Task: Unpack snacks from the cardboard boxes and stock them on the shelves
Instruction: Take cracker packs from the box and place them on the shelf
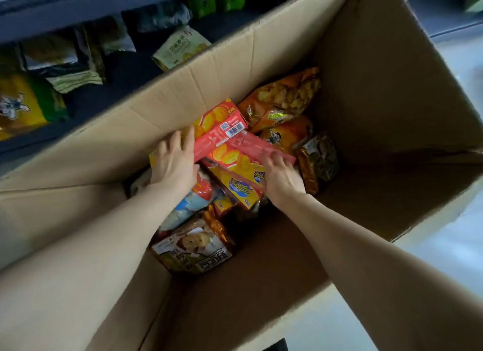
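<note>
**Both hands deep in the snack box**

Left hand [174, 159] lies flat, fingers spread, on the end of a red biscuit box [222, 127]. Right hand [281, 173] curls its grip round a second red biscuit box [235, 154] just below. Orange snack bags [285, 94] sit beyond both hands, all inside the cardboard box [392, 89]; shelves [109, 71] behind.

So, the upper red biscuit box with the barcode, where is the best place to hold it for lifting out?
Probably its two long sides, gripped from above. The red biscuit box lies flat on top of the pile, its long faces exposed, slanting toward the cardboard box wall. The left hand already touches its lower end; the right hand rests on the second red box beneath.
</note>
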Available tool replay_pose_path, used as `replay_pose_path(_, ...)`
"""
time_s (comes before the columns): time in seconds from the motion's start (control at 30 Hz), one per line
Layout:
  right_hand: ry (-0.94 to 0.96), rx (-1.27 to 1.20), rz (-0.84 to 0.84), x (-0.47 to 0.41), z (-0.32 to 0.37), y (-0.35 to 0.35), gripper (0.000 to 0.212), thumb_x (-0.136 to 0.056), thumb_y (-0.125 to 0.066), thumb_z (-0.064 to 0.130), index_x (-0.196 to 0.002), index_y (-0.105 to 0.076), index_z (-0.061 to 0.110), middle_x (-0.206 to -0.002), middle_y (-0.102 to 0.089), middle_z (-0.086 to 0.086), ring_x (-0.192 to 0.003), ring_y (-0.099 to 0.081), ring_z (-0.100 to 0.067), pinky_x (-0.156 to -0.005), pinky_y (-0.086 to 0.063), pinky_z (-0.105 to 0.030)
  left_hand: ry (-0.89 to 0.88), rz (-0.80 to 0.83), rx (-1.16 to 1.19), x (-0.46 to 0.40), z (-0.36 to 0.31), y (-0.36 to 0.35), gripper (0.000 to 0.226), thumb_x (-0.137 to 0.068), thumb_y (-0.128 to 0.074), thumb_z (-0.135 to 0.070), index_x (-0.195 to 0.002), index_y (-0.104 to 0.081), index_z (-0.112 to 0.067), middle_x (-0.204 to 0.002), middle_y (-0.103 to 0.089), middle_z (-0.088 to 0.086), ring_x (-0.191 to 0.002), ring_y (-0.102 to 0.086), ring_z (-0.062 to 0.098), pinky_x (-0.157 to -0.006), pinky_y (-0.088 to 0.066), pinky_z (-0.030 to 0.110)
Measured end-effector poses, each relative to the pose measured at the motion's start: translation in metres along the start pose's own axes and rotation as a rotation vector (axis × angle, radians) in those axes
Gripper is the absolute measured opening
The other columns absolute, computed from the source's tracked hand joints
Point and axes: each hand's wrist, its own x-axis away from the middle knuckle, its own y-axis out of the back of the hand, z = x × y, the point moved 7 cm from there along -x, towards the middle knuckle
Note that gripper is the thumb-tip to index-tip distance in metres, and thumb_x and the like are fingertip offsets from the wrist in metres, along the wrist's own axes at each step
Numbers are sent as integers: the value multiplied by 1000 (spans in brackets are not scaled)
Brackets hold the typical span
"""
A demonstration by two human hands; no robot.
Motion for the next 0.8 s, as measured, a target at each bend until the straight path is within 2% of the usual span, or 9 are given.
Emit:
replay_pose_path(0.13, 7, 26, 9, -16, -7, -9, 63, -97, -59, 13, -151, -26, 19, -153, -26, -13, -138, -29, -41, -100, -44, -49, 78, -21, -19, -10, -1, -7, 89, -86, -72, -37, -154, -23, -7, -143, -32, 17, -120, -40, 40, -104, -38, 48)
replay_pose_path(0.27, -11, -18, -46, -19, -7, -14, 65, -93, -62, 11, -148, -29, 19, -152, -27, -13, -139, -25, -42, -107, -38, -49, 74, -89, 65, -11, 6, -8, 79, -86, -74, -30, -151, -33, -13, -138, -36, 13, -113, -41, 41, -96, -44, 52)
replay_pose_path(0.4, -5, -10, -68, -12, -4, -20, 66, -90, -65, 23, -147, -32, 17, -149, -28, -15, -138, -27, -43, -103, -41, -51, 33, -82, 115, -5, 6, -14, 76, -86, -74, -28, -150, -34, -18, -151, -37, 10, -117, -41, 40, -103, -38, 47)
replay_pose_path(0.53, -8, -38, -93, -5, -4, -24, 66, -90, -65, 25, -147, -32, 20, -150, -28, -15, -138, -26, -43, -103, -44, -52, 22, -63, 131, -4, -2, -20, 75, -84, -76, -37, -141, -35, -12, -127, -60, 15, -110, -48, 34, -97, -35, 40)
replay_pose_path(0.67, -1, -38, -87, -2, 0, -26, 71, -90, -69, 33, -148, -30, 19, -148, -31, -14, -134, -33, -42, -105, -41, -50, 4, -41, 98, 0, 11, -16, 71, -81, -75, -48, -132, -45, -8, -120, -62, 15, -109, -56, 33, -98, -33, 39)
replay_pose_path(0.8, -26, -1, -87, -2, 10, -29, 81, -85, -76, 40, -145, -29, 10, -144, -37, -15, -132, -38, -39, -108, -38, -46, 136, -18, 214, 30, 37, -20, 66, -79, -76, -49, -125, -49, -10, -122, -62, 16, -110, -55, 35, -94, -34, 39)
